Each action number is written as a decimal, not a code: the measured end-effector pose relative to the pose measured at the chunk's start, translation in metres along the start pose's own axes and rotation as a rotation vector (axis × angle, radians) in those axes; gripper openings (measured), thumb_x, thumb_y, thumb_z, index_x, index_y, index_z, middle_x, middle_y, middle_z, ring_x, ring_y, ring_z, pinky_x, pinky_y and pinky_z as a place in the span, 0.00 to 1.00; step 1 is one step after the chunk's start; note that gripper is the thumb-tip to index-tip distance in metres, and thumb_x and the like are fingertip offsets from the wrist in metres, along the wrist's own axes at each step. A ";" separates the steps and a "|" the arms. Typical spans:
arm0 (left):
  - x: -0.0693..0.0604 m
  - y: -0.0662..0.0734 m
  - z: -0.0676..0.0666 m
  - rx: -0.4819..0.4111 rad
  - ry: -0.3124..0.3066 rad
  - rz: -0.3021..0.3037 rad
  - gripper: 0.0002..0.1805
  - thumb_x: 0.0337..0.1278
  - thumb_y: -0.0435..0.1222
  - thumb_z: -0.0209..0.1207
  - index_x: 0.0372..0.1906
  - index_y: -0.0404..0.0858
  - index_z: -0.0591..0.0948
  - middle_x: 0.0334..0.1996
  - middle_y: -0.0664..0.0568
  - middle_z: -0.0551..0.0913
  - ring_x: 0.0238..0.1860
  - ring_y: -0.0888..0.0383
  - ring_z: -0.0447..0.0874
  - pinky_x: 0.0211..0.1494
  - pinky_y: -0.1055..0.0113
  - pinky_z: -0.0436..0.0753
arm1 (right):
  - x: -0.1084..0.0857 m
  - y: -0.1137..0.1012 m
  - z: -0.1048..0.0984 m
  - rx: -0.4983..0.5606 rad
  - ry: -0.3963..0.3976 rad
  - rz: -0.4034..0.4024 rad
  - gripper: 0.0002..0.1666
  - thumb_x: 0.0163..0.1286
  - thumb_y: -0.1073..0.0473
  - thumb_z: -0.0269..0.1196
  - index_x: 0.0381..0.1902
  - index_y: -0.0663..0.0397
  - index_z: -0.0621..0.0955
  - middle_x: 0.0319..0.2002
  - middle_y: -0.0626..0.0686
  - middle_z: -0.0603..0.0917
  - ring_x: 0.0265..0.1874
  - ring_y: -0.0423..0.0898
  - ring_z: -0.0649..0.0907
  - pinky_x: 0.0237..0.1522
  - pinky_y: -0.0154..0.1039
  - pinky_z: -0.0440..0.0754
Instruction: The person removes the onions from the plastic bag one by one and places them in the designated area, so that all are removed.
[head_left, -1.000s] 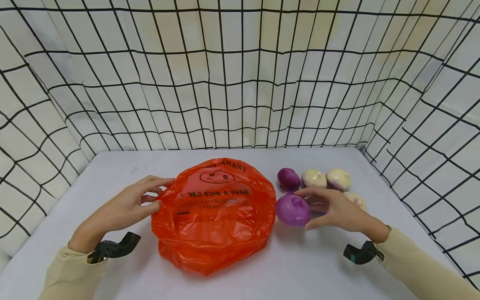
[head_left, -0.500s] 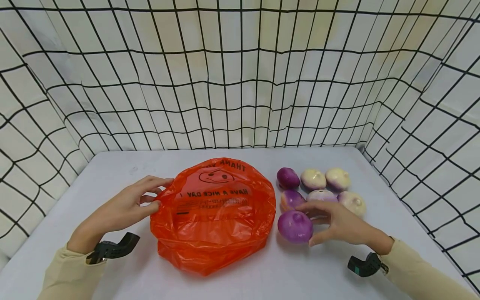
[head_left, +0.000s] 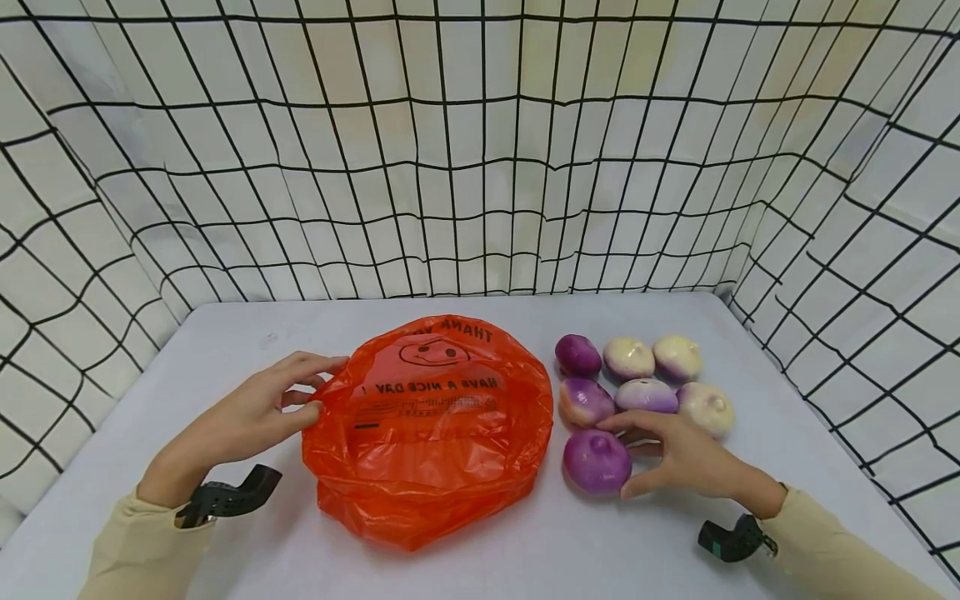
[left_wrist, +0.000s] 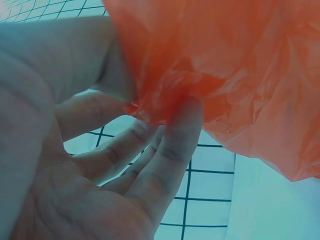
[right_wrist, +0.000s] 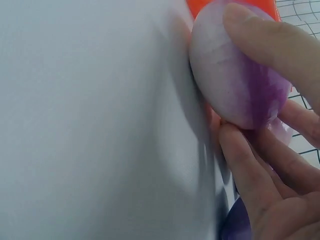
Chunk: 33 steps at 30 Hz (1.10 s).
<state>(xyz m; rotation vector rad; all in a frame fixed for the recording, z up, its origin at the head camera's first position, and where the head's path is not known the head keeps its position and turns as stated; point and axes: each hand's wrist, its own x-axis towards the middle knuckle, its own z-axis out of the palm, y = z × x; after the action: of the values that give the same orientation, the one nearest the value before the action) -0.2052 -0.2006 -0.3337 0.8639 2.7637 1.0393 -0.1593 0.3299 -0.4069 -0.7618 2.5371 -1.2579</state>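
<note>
An orange-red plastic bag (head_left: 427,450) with printed lettering and a smiling face stands mouth-open in the middle of the table. At its left rim my left hand (head_left: 258,408) pinches the film between thumb and fingers, as the left wrist view also shows. My right hand (head_left: 678,454) holds a purple onion (head_left: 597,462) by thumb and fingertips, low at the table to the right of the bag. Just behind that onion lie a purple-and-tan onion (head_left: 587,402) and a pale purple one (head_left: 647,395). The bag's bottom is hidden.
Farther back sit a dark purple onion (head_left: 577,356) and two whitish onions, one of them (head_left: 628,359) in the middle. Another whitish onion (head_left: 707,408) lies beyond my right hand. Black netting (head_left: 480,167) walls the white table (head_left: 247,333) at the back and sides.
The purple onion has come down and toward me, away from the bag's right side, with my right hand around it. My left hand and the bag stay put.
</note>
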 end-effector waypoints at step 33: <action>-0.006 -0.009 0.004 -0.006 0.039 -0.014 0.28 0.71 0.35 0.61 0.73 0.41 0.73 0.65 0.47 0.78 0.53 0.73 0.79 0.54 0.81 0.82 | -0.010 -0.020 -0.034 -0.043 0.098 -0.034 0.41 0.54 0.55 0.80 0.65 0.57 0.78 0.61 0.63 0.83 0.55 0.40 0.88 0.56 0.27 0.85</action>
<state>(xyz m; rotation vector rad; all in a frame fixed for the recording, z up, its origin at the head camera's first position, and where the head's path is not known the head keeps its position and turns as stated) -0.2035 -0.2070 -0.3437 0.8309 2.7931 1.0734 -0.1570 0.3479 -0.3708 -0.7742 2.6475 -1.2848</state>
